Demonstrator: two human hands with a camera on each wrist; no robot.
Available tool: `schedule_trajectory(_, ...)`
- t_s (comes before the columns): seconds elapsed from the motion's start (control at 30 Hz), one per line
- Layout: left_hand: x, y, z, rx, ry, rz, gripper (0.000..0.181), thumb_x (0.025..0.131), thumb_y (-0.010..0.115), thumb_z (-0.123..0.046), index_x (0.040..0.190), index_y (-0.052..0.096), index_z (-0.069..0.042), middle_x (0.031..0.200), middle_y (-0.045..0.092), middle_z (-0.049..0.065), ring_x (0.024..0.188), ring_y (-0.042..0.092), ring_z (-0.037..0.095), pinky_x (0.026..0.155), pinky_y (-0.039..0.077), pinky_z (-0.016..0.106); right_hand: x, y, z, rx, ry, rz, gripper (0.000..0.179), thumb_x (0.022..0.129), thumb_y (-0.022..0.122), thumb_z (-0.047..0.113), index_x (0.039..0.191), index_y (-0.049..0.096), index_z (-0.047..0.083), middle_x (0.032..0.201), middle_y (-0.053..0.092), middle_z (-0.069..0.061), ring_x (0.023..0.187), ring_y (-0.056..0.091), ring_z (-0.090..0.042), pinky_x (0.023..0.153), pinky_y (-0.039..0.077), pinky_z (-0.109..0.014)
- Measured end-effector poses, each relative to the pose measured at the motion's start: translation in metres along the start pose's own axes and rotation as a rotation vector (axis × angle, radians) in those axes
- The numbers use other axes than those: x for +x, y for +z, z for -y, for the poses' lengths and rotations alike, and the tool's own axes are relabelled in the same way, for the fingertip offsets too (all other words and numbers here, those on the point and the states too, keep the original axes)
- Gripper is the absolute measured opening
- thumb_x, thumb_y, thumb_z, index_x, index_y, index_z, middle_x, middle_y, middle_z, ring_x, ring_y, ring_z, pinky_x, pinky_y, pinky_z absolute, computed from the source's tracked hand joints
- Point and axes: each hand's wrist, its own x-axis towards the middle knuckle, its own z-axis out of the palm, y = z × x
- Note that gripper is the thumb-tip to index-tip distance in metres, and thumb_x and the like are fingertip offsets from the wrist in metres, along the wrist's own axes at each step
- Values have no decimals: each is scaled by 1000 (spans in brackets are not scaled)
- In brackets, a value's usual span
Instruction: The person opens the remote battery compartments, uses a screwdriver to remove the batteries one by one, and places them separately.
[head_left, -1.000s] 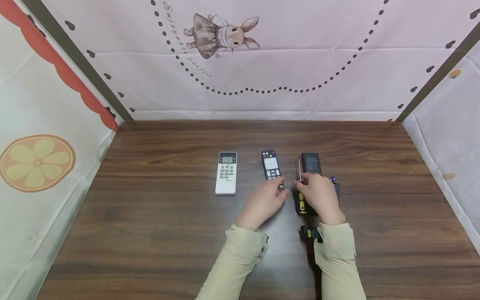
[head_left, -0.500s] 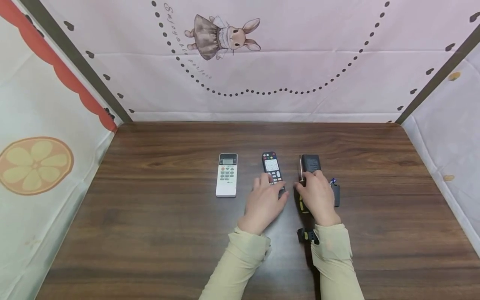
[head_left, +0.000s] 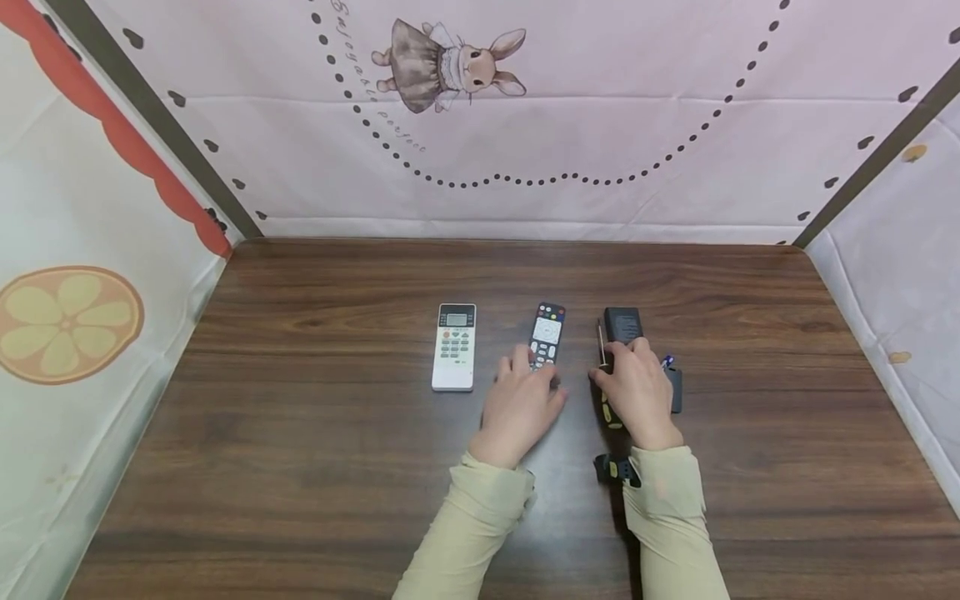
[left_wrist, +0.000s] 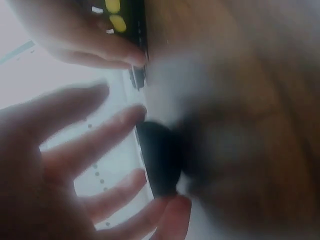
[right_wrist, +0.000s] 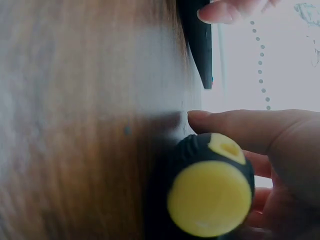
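A dark remote control (head_left: 547, 332) with white keys lies on the table, tilted with its top end to the right. Spread fingers of my left hand (head_left: 516, 410) touch its lower end; the left wrist view shows the end of the remote (left_wrist: 161, 159) among the fingertips. My right hand (head_left: 641, 396) holds a screwdriver with a black and yellow handle (head_left: 610, 412), thumb on one side and fingers on the other. Its thin metal shaft (head_left: 601, 340) points away from me. From the right wrist, the screwdriver's round yellow butt (right_wrist: 210, 199) is seen close up.
A white remote control (head_left: 453, 367) lies left of my left hand. Beyond my right hand lies a black box (head_left: 623, 323). A small dark flat item (head_left: 677, 392) and a blue-tipped item (head_left: 667, 362) sit to its right, partly hidden. Fabric walls border the wooden table (head_left: 337, 483).
The dark remote's top end has swung from left to right, and my left hand has shifted slightly leftward. Under my right hand the screwdriver's handle has moved slightly right.
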Motion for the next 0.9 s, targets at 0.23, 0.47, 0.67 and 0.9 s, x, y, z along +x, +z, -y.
schedule_trajectory(0.23,0,-6,8,-42,-52,11,24,75,69,-37,77,54,-18,92,37,3,78,39,20,53,33,27,0,-1,2,-7,6,11,48,75,70,27,117,57,8,91,47,-14,73,49,-27,53,41,-38)
schedule_trajectory(0.47,2,-4,12,-71,-109,2,29,69,75,-30,82,53,-17,95,39,4,78,43,20,51,35,28,2,-6,0,14,23,87,49,78,67,29,120,55,9,96,48,-16,73,49,-26,53,40,-35)
schedule_trajectory(0.67,2,-4,15,-109,-121,29,29,69,70,-26,85,48,-14,90,44,6,70,46,20,49,36,29,4,-12,-5,123,-5,124,45,84,59,32,121,53,7,91,51,-12,69,49,-23,53,39,-32)
schedule_trajectory(0.9,5,-8,18,-299,-210,74,42,73,60,-35,103,41,-12,70,51,3,57,49,20,48,36,31,2,-22,-2,222,-85,62,44,87,56,33,124,50,10,97,57,-8,80,55,-23,68,42,-39)
